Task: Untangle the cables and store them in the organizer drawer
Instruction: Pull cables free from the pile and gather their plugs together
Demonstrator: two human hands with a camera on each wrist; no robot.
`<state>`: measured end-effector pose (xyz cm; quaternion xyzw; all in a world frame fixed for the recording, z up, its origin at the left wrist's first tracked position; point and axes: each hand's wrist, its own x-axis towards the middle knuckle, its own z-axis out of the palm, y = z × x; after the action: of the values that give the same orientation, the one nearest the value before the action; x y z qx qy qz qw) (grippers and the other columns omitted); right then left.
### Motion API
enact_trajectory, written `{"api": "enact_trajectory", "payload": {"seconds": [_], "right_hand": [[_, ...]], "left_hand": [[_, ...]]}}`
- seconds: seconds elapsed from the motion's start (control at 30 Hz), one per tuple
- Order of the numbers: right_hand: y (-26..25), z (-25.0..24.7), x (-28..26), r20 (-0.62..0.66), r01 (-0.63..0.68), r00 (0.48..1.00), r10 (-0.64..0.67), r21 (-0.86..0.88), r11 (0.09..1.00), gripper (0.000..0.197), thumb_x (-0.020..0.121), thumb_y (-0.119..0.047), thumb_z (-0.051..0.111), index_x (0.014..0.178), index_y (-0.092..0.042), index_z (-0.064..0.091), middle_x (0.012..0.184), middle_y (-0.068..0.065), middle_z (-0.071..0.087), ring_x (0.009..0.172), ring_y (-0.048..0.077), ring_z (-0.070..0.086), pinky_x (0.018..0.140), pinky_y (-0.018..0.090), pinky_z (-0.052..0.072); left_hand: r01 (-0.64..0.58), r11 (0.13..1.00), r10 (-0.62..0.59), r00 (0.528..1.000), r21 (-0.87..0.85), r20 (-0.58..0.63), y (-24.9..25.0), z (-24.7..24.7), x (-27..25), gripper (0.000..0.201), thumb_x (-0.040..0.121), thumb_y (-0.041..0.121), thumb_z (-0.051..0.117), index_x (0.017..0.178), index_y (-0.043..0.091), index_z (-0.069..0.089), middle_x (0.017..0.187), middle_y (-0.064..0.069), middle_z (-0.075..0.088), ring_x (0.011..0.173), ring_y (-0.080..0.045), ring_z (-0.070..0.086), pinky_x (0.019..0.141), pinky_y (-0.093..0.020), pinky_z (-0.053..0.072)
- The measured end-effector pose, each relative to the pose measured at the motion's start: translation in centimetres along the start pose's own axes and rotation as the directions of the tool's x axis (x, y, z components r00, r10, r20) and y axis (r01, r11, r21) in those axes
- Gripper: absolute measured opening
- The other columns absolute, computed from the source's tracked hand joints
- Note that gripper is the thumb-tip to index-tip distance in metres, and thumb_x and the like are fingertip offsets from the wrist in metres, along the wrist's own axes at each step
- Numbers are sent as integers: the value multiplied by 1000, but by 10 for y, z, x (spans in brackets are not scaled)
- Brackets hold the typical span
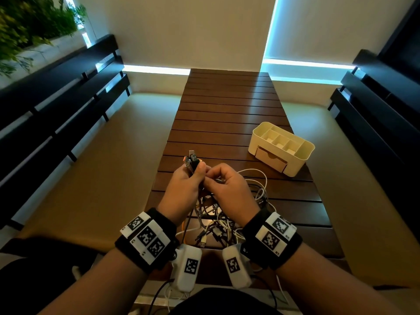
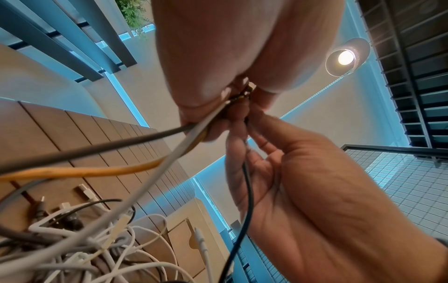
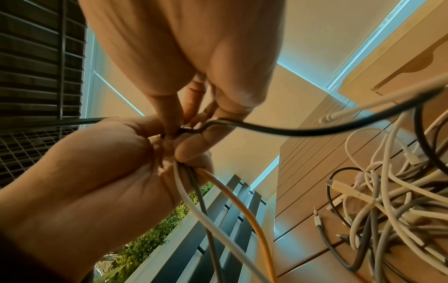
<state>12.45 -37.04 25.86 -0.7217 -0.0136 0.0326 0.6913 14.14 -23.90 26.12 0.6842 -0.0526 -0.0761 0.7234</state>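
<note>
My left hand [image 1: 196, 170] is raised above the table and grips a bundle of cable ends, whose USB plugs [image 1: 191, 159] stick up past its fingers. White, grey and orange cables [image 3: 206, 203] hang from that fist. Right beside it, my right hand [image 1: 212, 179] pinches a thin black cable [image 3: 290, 131] that runs into the left fist. Under both hands a tangle of white, grey and black cables [image 1: 219, 220] lies on the wooden table. The cream organizer [image 1: 304, 153] stands at the right, and its small drawer [image 1: 271, 159] is closed.
The slatted wooden table [image 1: 227, 105] stretches away ahead. Dark slatted benches [image 1: 56, 105] flank both sides over a beige floor. Loose plugs [image 2: 83, 191] lie at the edge of the cable pile [image 2: 80, 243].
</note>
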Motion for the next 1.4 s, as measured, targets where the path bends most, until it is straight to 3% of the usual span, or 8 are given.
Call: {"api": "enact_trajectory", "payload": {"seconds": [0.13, 0.37, 0.57, 0.8, 1.07, 1.2, 1.3, 1.4], "right_hand": [[8, -2, 3, -13, -9, 1000, 8, -76, 997, 12, 93, -24, 67, 93, -15, 59, 79, 1, 66, 63, 14, 65, 57, 29, 55], [17, -9, 5, 76, 29, 997, -19, -138, 990, 6, 98, -21, 59, 95, -19, 64, 78, 4, 64, 59, 9, 57, 54, 19, 47], [15, -12, 0, 109, 47, 993, -32, -136, 990, 9, 98, -21, 59, 92, -18, 65, 66, -5, 63, 56, 10, 57, 55, 23, 50], [23, -18, -2, 209, 30, 978, -8, -101, 994, 9, 98, -16, 58, 93, -11, 64, 68, -5, 64, 61, 9, 61, 61, 21, 52], [49, -56, -3, 221, 17, 970, 100, -472, 881, 19, 98, -32, 56, 96, -18, 69, 89, -4, 67, 82, 14, 63, 78, 31, 53], [30, -56, 3, 192, 65, 981, 32, -481, 875, 12, 98, -31, 57, 91, -25, 65, 89, 0, 65, 80, 15, 60, 72, 27, 51], [7, -52, 12, 165, 178, 980, -114, -455, 873, 9, 96, -28, 60, 87, -29, 62, 83, -7, 63, 72, 6, 59, 64, 14, 48], [-11, -50, 19, 136, 265, 964, -229, -418, 869, 7, 94, -25, 64, 90, -30, 62, 84, -8, 64, 73, 1, 59, 66, 14, 50]], "left_hand": [[2, 998, -10, 993, -67, -115, 6, -3, 4, 28, 103, 33, 46, 88, 11, 56, 61, 2, 46, 55, -13, 45, 55, -29, 42], [-40, 998, 30, 984, -58, -178, 12, -4, 10, 40, 90, 54, 45, 79, 15, 48, 54, 12, 46, 55, -10, 44, 59, -30, 41], [-124, 991, 129, 974, 41, -186, 9, -3, 10, 46, 89, 59, 37, 77, 15, 46, 60, 7, 45, 58, -12, 42, 60, -32, 38], [-88, 963, 42, 982, -254, -183, 20, -3, 8, 38, 95, 50, 40, 83, 15, 48, 66, 3, 54, 60, -15, 56, 58, -32, 53], [-10, 917, -26, 996, -399, -84, 31, -24, 7, 31, 104, 21, 41, 74, 15, 42, 60, 2, 31, 45, -11, 29, 43, -23, 32], [51, 995, -51, 999, -87, 8, 25, -29, 7, 17, 103, 18, 46, 87, 12, 50, 62, 3, 37, 44, -9, 30, 41, -22, 30], [25, 984, -44, 994, 178, 104, 21, -22, 4, 23, 99, 23, 54, 101, 1, 57, 57, 10, 41, 47, -8, 33, 44, -21, 32], [-54, 952, -8, 980, 300, 200, 19, -13, 2, 23, 96, 26, 59, 101, 5, 65, 55, 15, 48, 48, -1, 40, 49, -16, 36]]}}
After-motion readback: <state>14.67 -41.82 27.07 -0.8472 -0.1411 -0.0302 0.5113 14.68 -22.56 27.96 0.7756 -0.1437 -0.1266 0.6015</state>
